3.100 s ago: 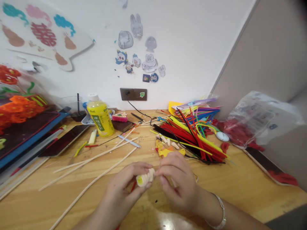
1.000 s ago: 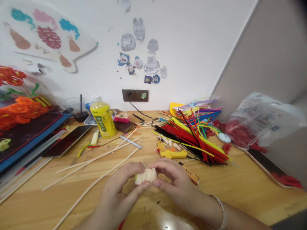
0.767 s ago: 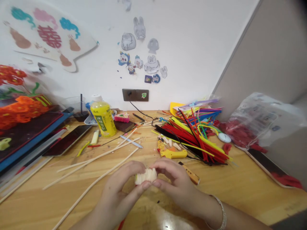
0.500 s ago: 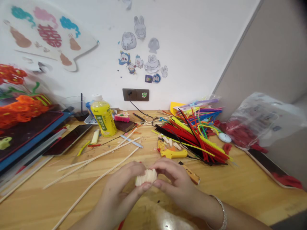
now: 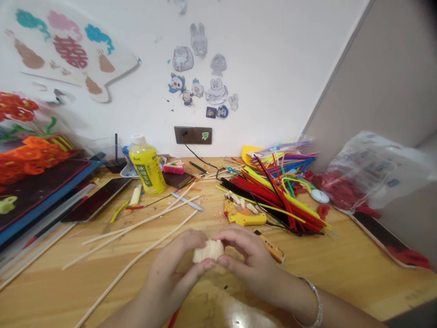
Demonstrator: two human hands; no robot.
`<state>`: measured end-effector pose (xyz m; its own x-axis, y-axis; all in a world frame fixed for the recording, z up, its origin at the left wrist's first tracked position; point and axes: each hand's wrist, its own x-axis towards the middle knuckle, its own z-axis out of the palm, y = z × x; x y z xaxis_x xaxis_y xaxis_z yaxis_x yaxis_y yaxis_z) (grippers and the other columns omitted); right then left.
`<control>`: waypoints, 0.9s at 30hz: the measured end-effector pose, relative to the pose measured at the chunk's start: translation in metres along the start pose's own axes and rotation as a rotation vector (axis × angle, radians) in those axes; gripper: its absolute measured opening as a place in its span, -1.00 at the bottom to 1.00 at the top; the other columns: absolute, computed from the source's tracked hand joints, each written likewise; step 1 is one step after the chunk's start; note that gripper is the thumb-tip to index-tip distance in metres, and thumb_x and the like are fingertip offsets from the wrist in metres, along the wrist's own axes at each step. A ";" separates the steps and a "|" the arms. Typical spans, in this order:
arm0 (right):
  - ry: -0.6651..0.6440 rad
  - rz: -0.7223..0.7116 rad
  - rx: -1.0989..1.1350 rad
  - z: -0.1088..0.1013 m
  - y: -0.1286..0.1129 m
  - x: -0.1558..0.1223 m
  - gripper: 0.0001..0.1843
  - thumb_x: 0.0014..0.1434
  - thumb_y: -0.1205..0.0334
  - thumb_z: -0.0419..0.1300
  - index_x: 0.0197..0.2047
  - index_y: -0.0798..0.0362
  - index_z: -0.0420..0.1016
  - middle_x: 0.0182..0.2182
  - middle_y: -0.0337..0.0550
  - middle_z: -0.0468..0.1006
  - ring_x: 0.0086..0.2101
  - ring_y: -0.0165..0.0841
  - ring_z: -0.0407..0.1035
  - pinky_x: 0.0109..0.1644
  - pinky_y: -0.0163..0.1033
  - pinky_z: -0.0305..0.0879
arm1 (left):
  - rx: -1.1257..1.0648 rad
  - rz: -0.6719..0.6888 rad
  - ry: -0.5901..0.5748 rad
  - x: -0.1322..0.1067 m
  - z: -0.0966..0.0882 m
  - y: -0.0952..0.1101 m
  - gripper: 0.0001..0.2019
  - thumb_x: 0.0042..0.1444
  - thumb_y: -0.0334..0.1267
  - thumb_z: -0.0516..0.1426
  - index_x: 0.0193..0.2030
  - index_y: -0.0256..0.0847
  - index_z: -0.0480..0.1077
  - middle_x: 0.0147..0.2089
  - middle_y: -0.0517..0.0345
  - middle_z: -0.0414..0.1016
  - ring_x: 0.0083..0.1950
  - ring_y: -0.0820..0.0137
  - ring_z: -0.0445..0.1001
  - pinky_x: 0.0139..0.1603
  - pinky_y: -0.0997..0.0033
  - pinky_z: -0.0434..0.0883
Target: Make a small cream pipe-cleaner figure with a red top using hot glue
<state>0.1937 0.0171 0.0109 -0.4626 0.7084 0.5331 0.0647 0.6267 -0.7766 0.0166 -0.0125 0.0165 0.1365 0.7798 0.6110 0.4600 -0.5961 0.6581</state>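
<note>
Head view, item held: cream ribbed coil (image 5: 208, 250), a short stubby roll of pale fuzzy material wound in close turns, the ribs running across its length. Position: in front of the yellow glue gun (image 5: 245, 219), nearer the person, raised just above the wooden desk (image 5: 341, 269). Long axis: roughly left to right across the view, the right end tipped slightly higher than the left. Left hand (image 5: 172, 273): closed on the coil's left end, thumb under and fingers curled over the top. Right hand (image 5: 247, 257): closed on the right end, thumb below and fingertips folded over; silver bracelet (image 5: 317, 306) on its wrist. Surroundings: heap of coloured pipe cleaners (image 5: 276, 191) behind and to the right of the glue gun; thin wooden sticks (image 5: 143, 223) lying slantwise to its left; yellow drink bottle (image 5: 146, 169) standing upright farther left and behind; brown-handled tool (image 5: 269, 246) in front of the glue gun, just beside the right hand. Not legible: both ends of the coil are covered by fingers, its underside is out of sight, and whether anything runs through its core cannot be told. Both forearms are cut off by the lower edge.
</note>
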 end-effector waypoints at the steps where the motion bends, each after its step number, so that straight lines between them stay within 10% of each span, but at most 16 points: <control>1: 0.003 -0.007 -0.005 0.000 0.000 0.000 -0.72 0.17 0.11 0.14 -0.08 0.02 0.42 -0.26 -0.12 0.51 -0.27 -0.36 0.37 -0.17 -0.26 0.31 | -0.022 -0.027 0.028 -0.002 0.002 -0.002 -0.84 -0.05 -0.39 0.20 -0.31 -0.10 0.38 -0.39 0.19 0.53 -0.35 0.36 0.52 -0.32 0.46 0.47; 7: 0.023 -0.054 -0.025 0.000 0.002 0.000 -0.72 0.18 0.10 0.12 -0.07 0.01 0.41 -0.25 -0.13 0.50 -0.26 -0.35 0.37 -0.15 -0.26 0.30 | -0.291 -0.121 0.122 -0.008 0.008 -0.004 -0.62 -0.04 -0.37 0.25 -0.09 0.01 0.26 -0.26 0.25 0.51 -0.25 0.40 0.53 -0.22 0.45 0.48; 14: -0.010 -0.145 -0.132 -0.002 0.008 0.000 -0.75 0.22 0.16 0.08 -0.03 -0.02 0.35 -0.19 -0.11 0.49 -0.17 -0.32 0.35 -0.07 -0.19 0.28 | -0.693 -0.486 -0.114 0.004 0.006 0.002 -0.76 0.04 -0.03 0.16 -0.24 -0.09 0.29 -0.40 0.28 0.49 -0.48 0.45 0.47 -0.49 0.50 0.44; 27: -0.049 -0.022 0.033 -0.002 0.007 0.004 -0.74 0.23 0.19 0.07 -0.02 -0.03 0.41 -0.15 -0.10 0.43 -0.11 -0.33 0.33 0.01 -0.15 0.27 | -0.222 -0.390 -0.008 0.000 0.013 -0.001 -0.71 -0.09 -0.37 0.20 -0.17 -0.12 0.35 -0.25 0.12 0.57 -0.24 0.27 0.55 -0.26 0.35 0.50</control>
<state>0.1939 0.0251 0.0082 -0.5067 0.6769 0.5339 0.0247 0.6305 -0.7758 0.0270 -0.0091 0.0101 -0.0028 0.9553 0.2957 0.2789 -0.2832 0.9176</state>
